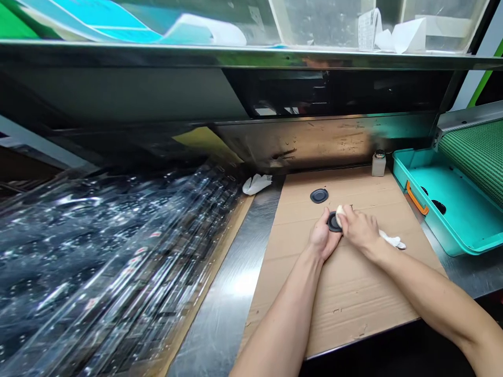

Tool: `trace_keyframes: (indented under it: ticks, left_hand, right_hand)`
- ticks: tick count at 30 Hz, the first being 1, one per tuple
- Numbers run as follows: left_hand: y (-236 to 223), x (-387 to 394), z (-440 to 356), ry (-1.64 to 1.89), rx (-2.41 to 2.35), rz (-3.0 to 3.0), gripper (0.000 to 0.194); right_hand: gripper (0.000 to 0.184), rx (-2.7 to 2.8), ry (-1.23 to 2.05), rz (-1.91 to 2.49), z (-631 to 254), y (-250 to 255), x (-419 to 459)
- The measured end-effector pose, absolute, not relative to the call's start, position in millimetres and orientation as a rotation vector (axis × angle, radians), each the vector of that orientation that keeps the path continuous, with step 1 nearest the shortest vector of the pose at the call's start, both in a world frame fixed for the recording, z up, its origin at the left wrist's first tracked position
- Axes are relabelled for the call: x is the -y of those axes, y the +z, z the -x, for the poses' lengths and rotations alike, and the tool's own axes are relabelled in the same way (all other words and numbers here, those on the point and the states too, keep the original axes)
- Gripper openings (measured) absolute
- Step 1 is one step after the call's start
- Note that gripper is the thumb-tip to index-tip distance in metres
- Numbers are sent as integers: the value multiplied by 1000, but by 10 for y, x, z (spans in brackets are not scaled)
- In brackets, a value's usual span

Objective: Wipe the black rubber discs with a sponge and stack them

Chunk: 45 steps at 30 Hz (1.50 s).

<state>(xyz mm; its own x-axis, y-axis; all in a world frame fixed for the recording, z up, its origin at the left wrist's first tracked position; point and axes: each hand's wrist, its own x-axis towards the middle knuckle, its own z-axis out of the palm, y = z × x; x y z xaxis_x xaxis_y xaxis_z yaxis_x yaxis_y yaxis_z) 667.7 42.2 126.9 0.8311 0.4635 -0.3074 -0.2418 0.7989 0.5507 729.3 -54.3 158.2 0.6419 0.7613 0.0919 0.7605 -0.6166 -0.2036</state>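
On the cardboard sheet [346, 293] over the steel bench, we're mid-wipe: our left hand [323, 238] curls around the black round disc [334, 222], pinning it low on the sheet, while our right hand [359, 229] closes on a white cloth [389, 240], pad pressed to the disc's face. Both forearms angle inward, wrists low. Next likely needs turning the disc for the far edge. A second disc [319, 196] lies just beyond; teal tray [451, 230] right.
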Motion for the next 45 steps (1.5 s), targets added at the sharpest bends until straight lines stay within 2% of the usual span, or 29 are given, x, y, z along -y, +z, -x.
trace_keyframes:
  ticks: [8, 20, 26, 33, 35, 39, 45]
  left_hand:
    - [1408, -501, -6606, 358, -477, -399, 46]
    - [1431, -579, -6525, 381, -403, -317, 42]
    - [1351, -517, -6580, 458, -408, -508, 38]
    - [1320, -397, -6610, 395, -391, -638, 36]
    - [1313, -412, -6607, 397, -377, -652, 36]
    - [1288, -436, -6625, 429, -383, -668, 32]
    - [1290, -511, -6628, 466, -431, -573, 33]
  right_hand:
    - [38, 869, -83, 2642, -7826, 1788, 806]
    - [37, 891, 88, 2588, -7967, 1533, 818]
    - [30, 999, 119, 2086, -7788, 1596, 760]
    - [23, 1235, 496, 1875, -7491, 1572, 702]
    - [21, 1325, 497, 1943, -7533, 1613, 741]
    - [28, 1249, 203, 2210, -7605, 1712, 804]
    - [34, 1124, 84, 2500, -7658, 1772, 841]
